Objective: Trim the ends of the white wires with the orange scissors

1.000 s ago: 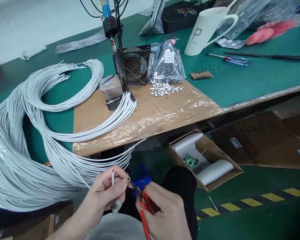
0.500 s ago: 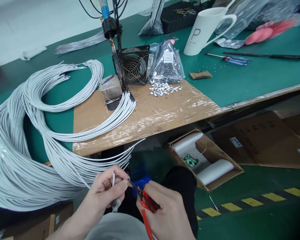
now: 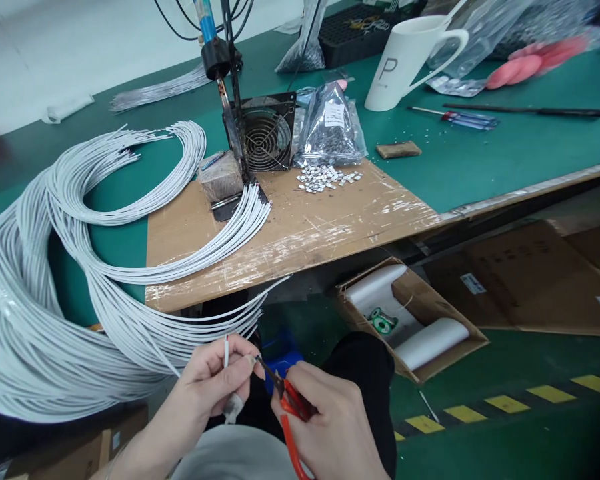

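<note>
My left hand point(image 3: 207, 383) is closed in a pinch on a white cable point(image 3: 226, 352), whose short end stands up between the fingers. Some greyish wrapping point(image 3: 233, 408) hangs below those fingers. In my right hand point(image 3: 333, 417) is a pair of red-handled scissors point(image 3: 291, 437), fingers wrapped around the handles. Their dark, narrow tips meet my left thumb and fingertip; what lies between the tips is too small to make out. Just beyond both hands, a thick bundle of white cables point(image 3: 70, 360) hangs over the table edge, with loose ends near my left hand.
A soldering stand point(image 3: 220, 67) and a fan point(image 3: 267, 137) stand on the cardboard sheet point(image 3: 325, 233), beside small metal pieces point(image 3: 325, 179) and a silvery bag point(image 3: 330, 133). A white mug point(image 3: 403, 60) and screwdriver point(image 3: 460, 119) are further right. An open box point(image 3: 430, 313) sits below.
My hands stay in nearly the same place, the scissor tips still at my left fingertips. The upright cable end has shifted very slightly. The camera view has moved a little.
</note>
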Action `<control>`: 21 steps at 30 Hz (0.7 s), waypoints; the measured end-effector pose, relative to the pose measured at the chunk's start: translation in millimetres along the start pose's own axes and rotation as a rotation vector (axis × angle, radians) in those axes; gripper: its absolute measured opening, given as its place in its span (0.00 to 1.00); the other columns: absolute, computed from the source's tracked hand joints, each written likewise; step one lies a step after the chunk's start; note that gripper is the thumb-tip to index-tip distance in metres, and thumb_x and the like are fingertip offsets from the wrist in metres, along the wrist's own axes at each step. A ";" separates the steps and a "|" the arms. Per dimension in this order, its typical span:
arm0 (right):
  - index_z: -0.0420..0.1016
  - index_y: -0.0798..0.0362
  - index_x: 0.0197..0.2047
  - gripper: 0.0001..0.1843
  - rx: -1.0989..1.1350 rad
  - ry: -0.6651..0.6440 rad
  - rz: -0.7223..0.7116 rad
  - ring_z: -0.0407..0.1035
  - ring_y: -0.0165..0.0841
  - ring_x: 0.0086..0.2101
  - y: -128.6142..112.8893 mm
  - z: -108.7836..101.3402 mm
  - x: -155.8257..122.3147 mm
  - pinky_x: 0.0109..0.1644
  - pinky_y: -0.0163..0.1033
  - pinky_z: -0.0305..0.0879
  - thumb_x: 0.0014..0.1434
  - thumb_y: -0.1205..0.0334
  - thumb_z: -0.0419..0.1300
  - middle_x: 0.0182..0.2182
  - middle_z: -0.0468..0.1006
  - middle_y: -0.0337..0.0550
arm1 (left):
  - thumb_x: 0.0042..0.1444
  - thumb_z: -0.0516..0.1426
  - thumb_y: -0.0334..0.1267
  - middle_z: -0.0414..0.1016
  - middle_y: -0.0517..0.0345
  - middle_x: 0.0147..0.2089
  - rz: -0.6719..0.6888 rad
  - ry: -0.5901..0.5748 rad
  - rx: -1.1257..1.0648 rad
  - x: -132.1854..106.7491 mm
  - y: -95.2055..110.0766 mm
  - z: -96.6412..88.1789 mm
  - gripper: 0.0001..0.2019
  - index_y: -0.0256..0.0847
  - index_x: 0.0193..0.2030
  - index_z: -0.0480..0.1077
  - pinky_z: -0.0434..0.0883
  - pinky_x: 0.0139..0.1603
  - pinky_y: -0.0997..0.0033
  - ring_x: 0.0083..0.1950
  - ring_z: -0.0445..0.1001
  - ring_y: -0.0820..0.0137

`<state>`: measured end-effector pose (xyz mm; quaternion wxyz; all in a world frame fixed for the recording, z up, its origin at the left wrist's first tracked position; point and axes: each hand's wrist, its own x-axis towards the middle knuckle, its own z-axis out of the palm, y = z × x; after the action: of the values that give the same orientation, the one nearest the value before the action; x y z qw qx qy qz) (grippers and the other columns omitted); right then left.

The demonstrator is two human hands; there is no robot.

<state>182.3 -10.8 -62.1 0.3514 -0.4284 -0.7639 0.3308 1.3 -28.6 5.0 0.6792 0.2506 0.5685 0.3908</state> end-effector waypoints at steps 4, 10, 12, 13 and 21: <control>0.50 0.49 0.26 0.17 0.013 0.061 0.008 0.54 0.25 0.20 2.8 9.3 -5.8 0.25 0.33 0.48 0.59 0.72 0.54 0.20 0.60 0.32 | 0.57 0.69 0.56 0.66 0.66 0.20 -0.049 -0.011 -0.064 2.0 2.5 0.9 0.21 0.37 0.35 0.77 0.38 0.18 0.77 0.18 0.43 0.82; 0.52 0.49 0.26 0.15 -0.063 0.042 -0.009 0.53 0.26 0.20 1.1 6.6 -5.6 0.25 0.35 0.47 0.58 0.71 0.55 0.21 0.61 0.33 | 0.56 0.69 0.54 0.66 0.65 0.19 -0.055 -0.003 -0.095 3.3 1.9 -0.5 0.20 0.36 0.34 0.77 0.37 0.18 0.78 0.17 0.44 0.83; 0.52 0.49 0.26 0.15 -0.066 0.018 -0.003 0.54 0.26 0.20 0.4 4.0 -4.9 0.25 0.35 0.47 0.58 0.71 0.54 0.21 0.62 0.33 | 0.56 0.69 0.54 0.66 0.65 0.19 -0.053 -0.009 -0.098 3.5 0.5 -1.3 0.20 0.36 0.34 0.77 0.37 0.17 0.78 0.17 0.44 0.83; 0.52 0.49 0.26 0.15 -0.062 0.011 0.001 0.54 0.26 0.20 0.3 3.3 -4.6 0.25 0.35 0.47 0.58 0.71 0.54 0.21 0.62 0.33 | 0.57 0.69 0.54 0.65 0.66 0.18 -0.054 -0.017 -0.099 3.4 0.0 -1.4 0.20 0.36 0.34 0.77 0.38 0.17 0.78 0.17 0.44 0.83; 0.51 0.49 0.26 0.15 -0.058 0.002 -0.010 0.53 0.26 0.20 7.9 2.8 -7.2 0.25 0.35 0.46 0.56 0.72 0.54 0.20 0.63 0.33 | 0.58 0.68 0.54 0.62 0.68 0.18 -0.032 -0.027 -0.064 0.3 -0.9 -2.2 0.19 0.37 0.34 0.77 0.38 0.18 0.77 0.18 0.43 0.82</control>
<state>186.2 -14.5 -71.8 0.3410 -0.4348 -0.7751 0.3063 -0.6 -29.1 3.6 0.7008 0.2250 0.5503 0.3942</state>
